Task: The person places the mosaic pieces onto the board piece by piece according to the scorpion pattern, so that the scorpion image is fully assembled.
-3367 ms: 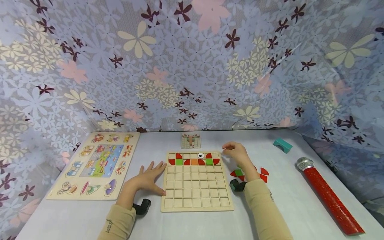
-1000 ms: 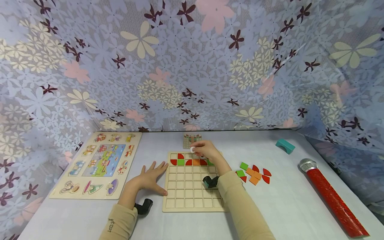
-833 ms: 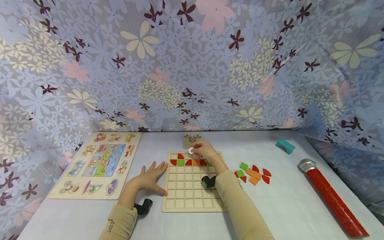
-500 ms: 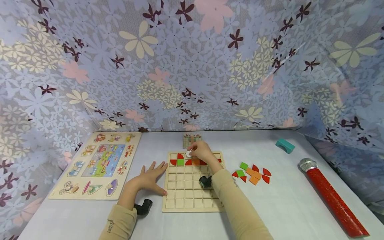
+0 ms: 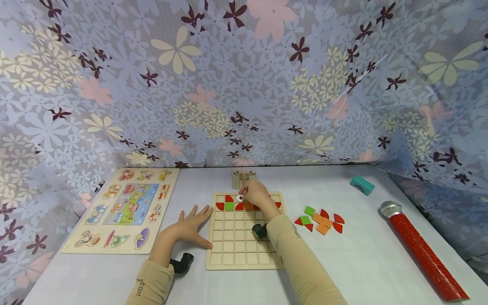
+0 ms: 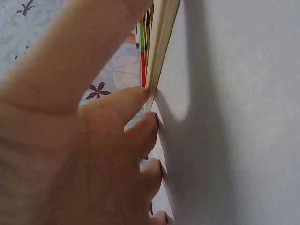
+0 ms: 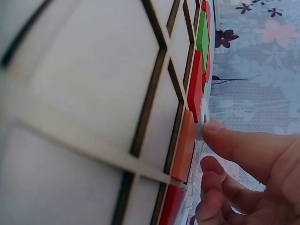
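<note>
In the head view a wooden grid board (image 5: 234,242) lies flat, with red quarter-round and green and orange square tiles in its top rows. My left hand (image 5: 187,229) is spread at its left edge, thumb and fingertips touching the side; the left wrist view confirms this. My right hand (image 5: 256,195) reaches over the top row. Its thumb (image 7: 225,138) touches a white eye disc (image 5: 239,198), which lies in a top-row cell beside a red quarter-round (image 5: 229,198). The other fingers are loosely curled, apart from the disc. The second eye disc is hidden under the right hand.
A small pattern card (image 5: 238,181) stands behind the board. Loose green, orange and red tiles (image 5: 318,218) lie to the right. Beyond are a teal arch block (image 5: 362,185) and a red microphone (image 5: 423,254). A picture puzzle board (image 5: 114,237) is at the left.
My right hand has come from the board's right side, carrying the white eye disc left and down into the top-row cell. Its fingers now stand apart from the disc. My left hand stays put.
</note>
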Demonstrator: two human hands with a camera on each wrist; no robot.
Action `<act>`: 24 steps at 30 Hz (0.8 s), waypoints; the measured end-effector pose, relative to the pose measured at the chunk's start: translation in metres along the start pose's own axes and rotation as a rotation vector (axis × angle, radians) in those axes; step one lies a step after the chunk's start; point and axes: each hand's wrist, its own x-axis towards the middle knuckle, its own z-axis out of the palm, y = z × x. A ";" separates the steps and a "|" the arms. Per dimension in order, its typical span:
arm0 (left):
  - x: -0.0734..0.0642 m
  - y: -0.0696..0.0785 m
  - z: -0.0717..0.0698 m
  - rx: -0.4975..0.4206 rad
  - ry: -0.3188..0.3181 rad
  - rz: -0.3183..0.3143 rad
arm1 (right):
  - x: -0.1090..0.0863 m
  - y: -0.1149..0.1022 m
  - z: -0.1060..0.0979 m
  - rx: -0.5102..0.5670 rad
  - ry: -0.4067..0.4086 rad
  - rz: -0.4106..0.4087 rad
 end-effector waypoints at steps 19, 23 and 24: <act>0.001 -0.002 0.002 -0.002 -0.001 0.006 | -0.003 -0.005 -0.002 -0.034 -0.035 0.039; 0.001 -0.003 0.002 0.000 -0.004 0.009 | -0.004 -0.005 -0.004 -0.050 -0.029 0.044; 0.001 -0.003 0.002 -0.001 -0.004 0.009 | -0.004 -0.004 -0.005 -0.057 -0.029 0.042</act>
